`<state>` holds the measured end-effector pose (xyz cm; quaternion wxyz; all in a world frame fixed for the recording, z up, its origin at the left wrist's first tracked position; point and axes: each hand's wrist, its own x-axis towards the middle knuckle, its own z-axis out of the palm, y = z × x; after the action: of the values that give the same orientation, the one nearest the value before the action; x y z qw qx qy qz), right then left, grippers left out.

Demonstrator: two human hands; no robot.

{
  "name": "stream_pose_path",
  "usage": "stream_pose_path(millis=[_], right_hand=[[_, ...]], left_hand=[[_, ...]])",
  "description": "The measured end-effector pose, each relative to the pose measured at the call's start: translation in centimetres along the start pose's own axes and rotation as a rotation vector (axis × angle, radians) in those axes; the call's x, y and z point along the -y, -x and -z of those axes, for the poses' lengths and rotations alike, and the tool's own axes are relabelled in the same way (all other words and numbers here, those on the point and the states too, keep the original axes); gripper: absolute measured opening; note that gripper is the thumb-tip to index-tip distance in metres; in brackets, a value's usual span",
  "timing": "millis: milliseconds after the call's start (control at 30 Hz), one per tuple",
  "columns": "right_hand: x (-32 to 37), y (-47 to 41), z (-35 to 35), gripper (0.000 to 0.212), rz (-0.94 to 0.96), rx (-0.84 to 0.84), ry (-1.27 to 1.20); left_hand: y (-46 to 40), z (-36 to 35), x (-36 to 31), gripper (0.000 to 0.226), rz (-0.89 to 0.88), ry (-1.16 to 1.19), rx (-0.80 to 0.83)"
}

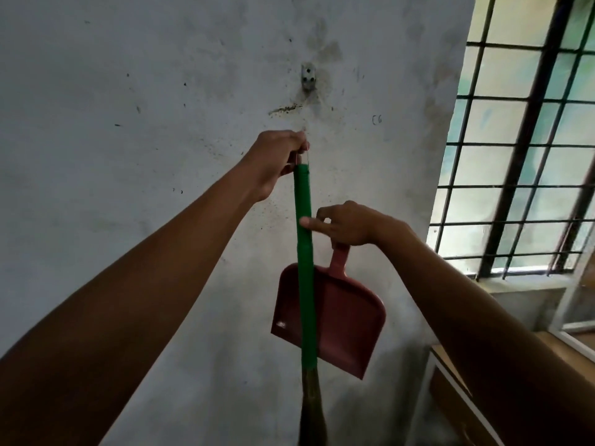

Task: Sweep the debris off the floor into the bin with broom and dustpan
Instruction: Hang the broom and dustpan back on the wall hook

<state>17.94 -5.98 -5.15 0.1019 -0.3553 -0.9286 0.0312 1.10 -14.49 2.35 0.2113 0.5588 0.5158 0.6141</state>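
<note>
The broom point(305, 268) hangs upright in front of the wall point(128, 123), its green handle running from the left hand point(277, 162) down past the dustpan point(335, 320) to the brown bristles at the lower edge of the view. The top end of the handle sits directly below the left hand's grip. That grip is clenched: the fingertips pinch a thin loop at the top of the handle, and the broom hangs from it. The left arm is extended forward and upward, with the back of the hand toward the camera.

The right hand point(347, 225) is lower and to the right of the handle. Its grip grasps the dustpan handle, which projects downward from under the palm. The index finger point(310, 223) is extended to the left and touches the green handle at about mid-length. The right arm is extended forward from the lower right.

The dustpan is red-brown and hangs below the right hand, pan end down, tilted slightly to the right. It lies behind the broom handle, which crosses its left portion. A small pale label point(282, 324) sits near its lower left corner; its text is too small to read.

A metal hook point(308, 75) is fixed to the wall above the left hand, apart from it. Faint marks on the wall resembling "C6" point(376, 120) lie to the right of the hook. A barred window point(515, 140) occupies the right side.
</note>
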Motion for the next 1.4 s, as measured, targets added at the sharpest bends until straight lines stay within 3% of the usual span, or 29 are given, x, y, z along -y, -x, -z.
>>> stream_pose_path(millis=[167, 300, 467, 633, 800, 967, 1233, 1333, 1400], right_hand=[[-2.6, -1.0, 2.8, 0.114, -0.034, -0.068, -0.162], [-5.1, -2.2, 3.9, 0.108, 0.009, -0.082, -0.182], [-7.8, -3.4, 5.0, 0.118, 0.007, -0.092, -0.273], [-9.4, -4.0, 6.2, 0.116, -0.054, -0.083, -0.444], [-11.2, -5.9, 6.6, 0.109, -0.015, -0.040, -0.458], [-12.0, -7.4, 6.6, 0.119, -0.018, -0.066, -0.458], [-12.5, -8.5, 7.0, 0.110, -0.059, -0.100, -0.610], [-12.7, -9.2, 7.7, 0.086, -0.104, -0.120, -0.747], [-13.0, -9.2, 8.4, 0.045, -0.114, -0.151, -0.827]], left_hand=[[0.5, -3.4, 2.9, 0.033, 0.073, -0.129, 0.149], [-0.3, -6.5, 4.7, 0.035, 0.093, -0.195, 0.151], [-2.0, -9.4, 5.8, 0.019, 0.145, -0.190, 0.091], [-3.3, -12.3, 7.7, 0.014, 0.078, -0.426, 0.093], [-4.5, -14.2, 8.4, 0.032, 0.017, -0.420, 0.082], [-6.0, -15.1, 8.7, 0.010, -0.034, -0.484, 0.091], [-8.4, -14.1, 9.2, 0.014, -0.079, -0.486, 0.193], [-9.4, -13.0, 9.4, 0.014, -0.130, -0.459, 0.148], [-10.1, -12.1, 9.4, 0.013, -0.151, -0.423, 0.128]])
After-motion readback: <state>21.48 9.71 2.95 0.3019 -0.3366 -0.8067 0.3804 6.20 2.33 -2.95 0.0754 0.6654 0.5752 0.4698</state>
